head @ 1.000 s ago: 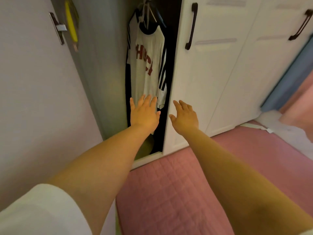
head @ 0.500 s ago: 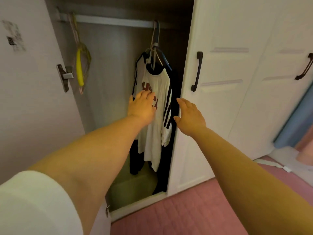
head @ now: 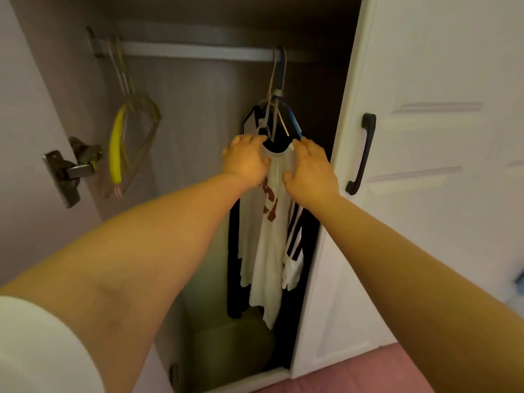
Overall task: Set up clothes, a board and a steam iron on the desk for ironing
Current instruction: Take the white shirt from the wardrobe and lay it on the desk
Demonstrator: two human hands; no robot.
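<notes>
Hands reach the shirt

Both hands rose to the shirt [head: 272, 231]: left hand [head: 246, 160] and right hand [head: 312, 171] now grip its shoulders below the hanger [head: 279, 109]; fetching clothes begins.

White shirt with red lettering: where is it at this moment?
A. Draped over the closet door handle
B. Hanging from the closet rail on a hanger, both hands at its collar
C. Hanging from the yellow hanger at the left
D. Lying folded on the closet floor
B. The white shirt hangs by a hanger from the closet rail, with the left hand and right hand at its collar.
</notes>
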